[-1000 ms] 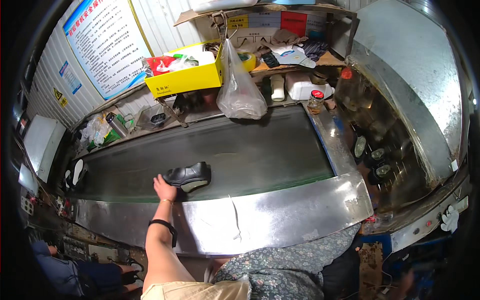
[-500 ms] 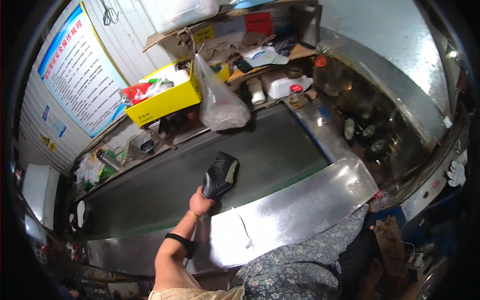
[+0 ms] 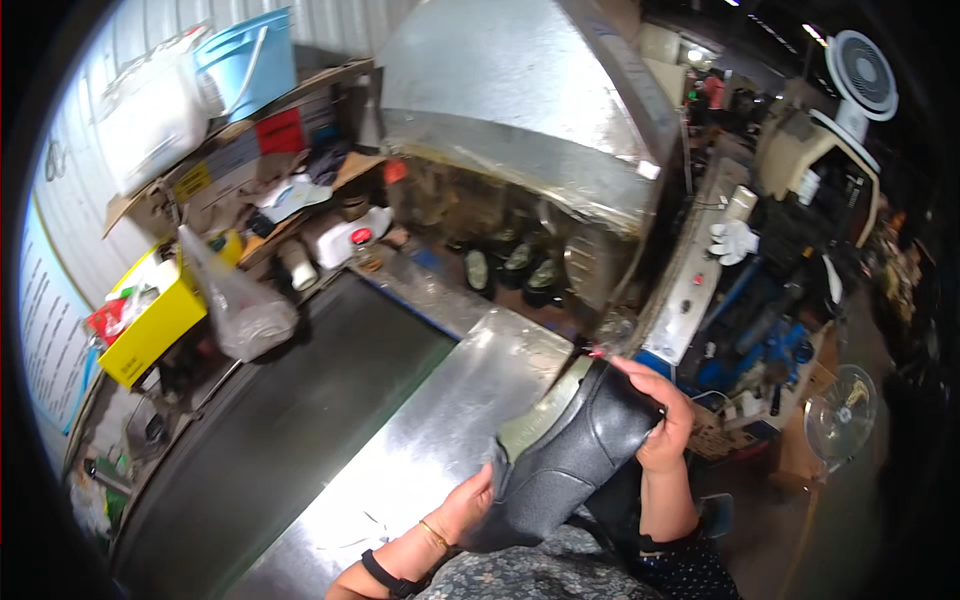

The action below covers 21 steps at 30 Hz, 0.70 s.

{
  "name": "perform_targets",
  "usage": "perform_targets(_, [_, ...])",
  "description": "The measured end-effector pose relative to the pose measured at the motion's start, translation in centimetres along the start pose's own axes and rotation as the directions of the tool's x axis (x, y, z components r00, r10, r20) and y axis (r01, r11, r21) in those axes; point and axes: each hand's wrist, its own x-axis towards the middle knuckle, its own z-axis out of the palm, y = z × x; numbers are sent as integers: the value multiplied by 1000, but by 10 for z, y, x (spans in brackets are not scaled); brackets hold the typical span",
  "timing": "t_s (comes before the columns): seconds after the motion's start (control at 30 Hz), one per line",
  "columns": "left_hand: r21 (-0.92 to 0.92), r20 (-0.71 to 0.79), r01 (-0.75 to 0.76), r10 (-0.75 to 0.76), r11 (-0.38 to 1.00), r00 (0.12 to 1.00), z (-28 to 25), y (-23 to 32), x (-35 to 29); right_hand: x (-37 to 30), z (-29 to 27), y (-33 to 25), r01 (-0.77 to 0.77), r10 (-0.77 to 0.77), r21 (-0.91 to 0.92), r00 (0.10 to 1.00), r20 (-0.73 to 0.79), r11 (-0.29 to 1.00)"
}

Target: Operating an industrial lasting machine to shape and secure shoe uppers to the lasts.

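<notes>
A black leather shoe upper (image 3: 560,460) with a pale lining is held up in front of me, over the near edge of the metal bench (image 3: 440,430). My left hand (image 3: 465,505) grips its lower end from underneath; a bracelet and a black wristband sit on that wrist. My right hand (image 3: 660,420) clasps its upper right end, fingers wrapped over the leather. The dark conveyor belt (image 3: 290,410) lies to the left of the shoe, beyond the metal sheet.
A big sheet-metal hood (image 3: 520,110) covers a tunnel with several dark shoes (image 3: 510,265) inside. A clear plastic bag (image 3: 240,305), a yellow box (image 3: 150,325) and cluttered shelves (image 3: 280,190) line the belt's far side. A floor fan (image 3: 835,420) and machinery stand at right.
The shoe was lifted off the belt by my left hand and brought close to me; my right hand now holds it too. My view has swung to the right.
</notes>
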Motion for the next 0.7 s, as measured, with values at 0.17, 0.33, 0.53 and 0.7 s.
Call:
perform_targets(0.17, [638, -61, -44, 107, 769, 992, 83, -5, 97, -54, -7, -25, 29, 200, -618, 933, 298, 785])
perform_targets(0.33, [702, -373, 219, 88, 678, 924, 105, -23, 142, -68, -14, -4, -254, 405, -533, 895, 187, 807])
perform_targets(0.53, [906, 86, -278, 506, 318, 858, 60, -39, 129, -89, 0, 15, -620, 681, -397, 732, 19, 677])
perform_targets(0.7, [966, -257, 217, 416, 140, 872, 4, -10, 113, -255, 53, 58, -853, 854, -241, 502, -136, 463])
